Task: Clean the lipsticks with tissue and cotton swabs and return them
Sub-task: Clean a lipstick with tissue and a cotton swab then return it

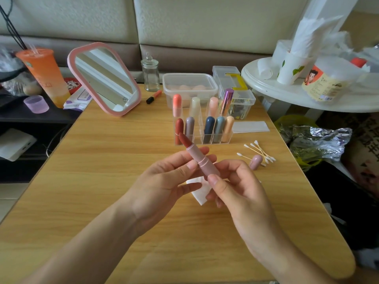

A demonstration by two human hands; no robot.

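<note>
Pink plastic lipstick tube [202,163], uncapped with red bullet [184,140] exposed, is pinched by left hand [164,181] and right hand [240,189] above the white tissue square [200,194], which wiping probably requires picking up next.

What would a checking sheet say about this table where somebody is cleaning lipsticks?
Surface: wooden table, no spills seen.
Job's things: open lipstick with its red tip out; pink cap lying by the cotton swabs; tissue on the table below the hands; clear rack holding nine capped lipsticks, one front slot empty.
Clutter: pink mirror, orange drink, glass jar, lidded box, orange pen.
Hands: left hand grips the lipstick's upper tube; right hand pinches its base.
Cables: black cables at far left, off the table.
Surroundings: sofa back behind; white side table, piled with cups, on the right.
</note>
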